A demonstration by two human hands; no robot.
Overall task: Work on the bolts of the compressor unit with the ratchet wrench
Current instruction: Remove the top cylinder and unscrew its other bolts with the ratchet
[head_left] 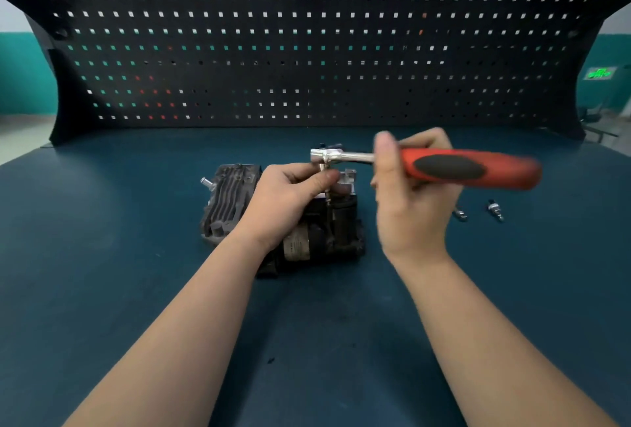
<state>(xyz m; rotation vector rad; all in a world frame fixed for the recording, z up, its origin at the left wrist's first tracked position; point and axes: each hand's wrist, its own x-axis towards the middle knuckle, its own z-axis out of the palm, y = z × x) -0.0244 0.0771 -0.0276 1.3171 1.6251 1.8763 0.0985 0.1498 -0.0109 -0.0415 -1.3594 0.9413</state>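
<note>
With the compressor unit (283, 218) at the middle of the bench (102, 256), the left hand (290, 197) pinched the socket stem while the right hand (409, 187) gripped the ratchet wrench (444, 167), so a crooked socket could slip off the bolt.

Two bare forearms, hands (290, 201) ungloved, no sleeves.

Workshop: dark blue workbench (136, 290) backed by a black perforated tool pegboard (307, 51).

ratchet wrench (392, 162): shiny metal, red-black handle | compressor unit (232, 201): dull ribbed metal
</note>
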